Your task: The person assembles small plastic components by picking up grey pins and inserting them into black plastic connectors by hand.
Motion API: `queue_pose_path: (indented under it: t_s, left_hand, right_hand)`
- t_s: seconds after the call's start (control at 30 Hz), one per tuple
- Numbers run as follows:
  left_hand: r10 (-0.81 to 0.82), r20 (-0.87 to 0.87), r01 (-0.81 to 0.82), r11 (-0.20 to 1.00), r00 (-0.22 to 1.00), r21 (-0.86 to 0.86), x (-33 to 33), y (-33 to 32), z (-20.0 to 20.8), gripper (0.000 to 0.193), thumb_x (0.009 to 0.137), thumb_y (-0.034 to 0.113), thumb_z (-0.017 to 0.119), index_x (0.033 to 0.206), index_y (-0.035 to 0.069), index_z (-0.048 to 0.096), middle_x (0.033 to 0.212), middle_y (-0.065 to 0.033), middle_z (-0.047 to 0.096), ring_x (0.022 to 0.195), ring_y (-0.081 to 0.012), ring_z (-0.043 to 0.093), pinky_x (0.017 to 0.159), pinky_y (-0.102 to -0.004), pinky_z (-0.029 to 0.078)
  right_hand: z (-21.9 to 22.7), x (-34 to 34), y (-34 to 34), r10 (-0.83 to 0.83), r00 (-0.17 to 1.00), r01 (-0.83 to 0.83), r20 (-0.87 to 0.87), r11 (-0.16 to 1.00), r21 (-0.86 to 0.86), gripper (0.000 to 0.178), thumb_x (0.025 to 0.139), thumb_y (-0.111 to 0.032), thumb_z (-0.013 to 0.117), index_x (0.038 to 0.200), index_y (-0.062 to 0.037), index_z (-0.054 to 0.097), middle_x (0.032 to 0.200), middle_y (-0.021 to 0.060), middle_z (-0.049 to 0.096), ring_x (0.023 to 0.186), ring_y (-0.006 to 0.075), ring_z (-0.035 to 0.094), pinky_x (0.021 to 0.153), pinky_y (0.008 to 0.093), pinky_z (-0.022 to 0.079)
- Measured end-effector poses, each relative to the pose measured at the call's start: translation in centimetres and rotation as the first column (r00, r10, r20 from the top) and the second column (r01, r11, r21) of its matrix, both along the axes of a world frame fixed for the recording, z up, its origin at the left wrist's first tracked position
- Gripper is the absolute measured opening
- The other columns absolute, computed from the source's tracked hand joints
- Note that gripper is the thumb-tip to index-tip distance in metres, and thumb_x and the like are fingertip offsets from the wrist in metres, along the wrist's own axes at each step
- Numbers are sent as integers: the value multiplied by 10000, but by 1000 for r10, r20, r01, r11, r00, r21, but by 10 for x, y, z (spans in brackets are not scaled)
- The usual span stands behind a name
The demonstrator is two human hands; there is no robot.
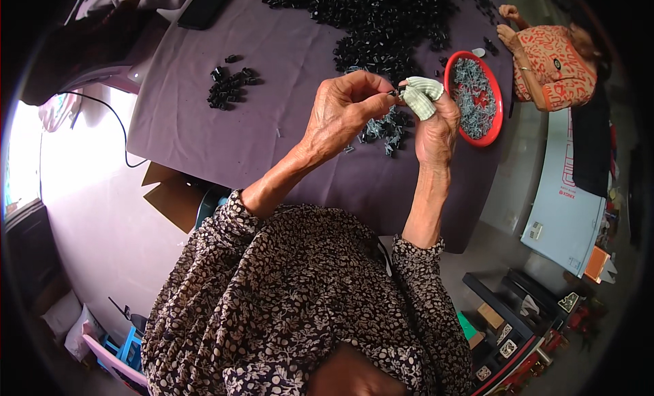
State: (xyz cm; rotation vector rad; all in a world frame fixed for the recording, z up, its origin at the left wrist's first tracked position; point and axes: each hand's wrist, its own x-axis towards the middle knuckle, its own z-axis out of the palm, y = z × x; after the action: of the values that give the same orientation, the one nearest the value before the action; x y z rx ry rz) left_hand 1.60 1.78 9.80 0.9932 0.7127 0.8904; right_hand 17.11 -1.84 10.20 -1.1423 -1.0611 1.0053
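Note:
My left hand [346, 111] pinches a small black part [393, 93] between thumb and forefinger. Right up against it, my right hand [437, 127] is closed at the same spot, with pale ribbed covers [417, 103] over its thumb and a finger. What the right fingertips grip is mostly hidden by those covers; a bit of black shows at their edge. Under the hands lies a small heap of grey pin-like pieces [378, 128] mixed with black parts. Just right of my right hand sits a red oval tray [501, 116] full of loose grey pins [475, 99].
A large pile of black parts [381, 28] covers the far side of the purple tablecloth [272, 62]. A smaller black cluster [230, 88] lies at the left. Another person [555, 65] is at the table's right side. An opened cardboard box [174, 198] stands below the near left edge.

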Motion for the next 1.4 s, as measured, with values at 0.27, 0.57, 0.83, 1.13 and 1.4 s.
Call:
queue_pose_path:
  t_s: [0.27, 0.57, 0.83, 1.13, 1.4]
  left_hand:
    - [30, -11, -29, 998, 999, 56, 3, -1, -2, 141, 783, 108, 627, 837, -22, 629, 661, -23, 603, 611, -55, 530, 558, -205, 435]
    - [17, -63, -13, 998, 998, 67, 2, 0, 1, 157, 776, 114, 616, 842, -28, 634, 686, -44, 618, 635, -70, 551, 573, -215, 446]
    - [-11, -74, 13, 999, 997, 30, 0, 2, 2, 150, 814, 72, 612, 913, -41, 611, 739, -51, 616, 663, -76, 554, 620, -207, 463]
    - [-56, 59, 62, 992, 997, -108, -2, 8, -11, 144, 816, 89, 623, 898, -29, 610, 759, -76, 626, 674, -115, 593, 640, -237, 498]
    - [-2, 222, 84, 929, 975, -361, -1, 12, -30, 151, 832, 138, 612, 895, 2, 595, 794, -78, 630, 733, -153, 614, 694, -286, 511]
  right_hand:
    - [19, 4, -2, 37, 981, -31, 193, 999, -36, 162, 786, -59, 622, 932, 12, 619, 891, 66, 633, 787, 100, 578, 747, 228, 461]
    - [20, 5, -2, 56, 960, -48, 274, 998, -37, 174, 790, -67, 621, 947, 10, 621, 876, 59, 639, 765, 92, 578, 728, 217, 461]
    - [25, 3, 0, 58, 862, -48, 503, 998, -33, 183, 800, -93, 595, 953, 3, 627, 826, 41, 648, 735, 80, 578, 689, 210, 453]
    - [16, 2, 5, 64, 763, -53, 643, 998, -36, 187, 798, -82, 585, 967, -15, 628, 824, 33, 651, 720, 96, 588, 656, 222, 463]
    - [16, -3, 7, -46, 417, -97, 908, 991, 94, 344, 715, -109, 678, 1035, -22, 587, 846, 99, 616, 770, 217, 592, 684, 323, 472]
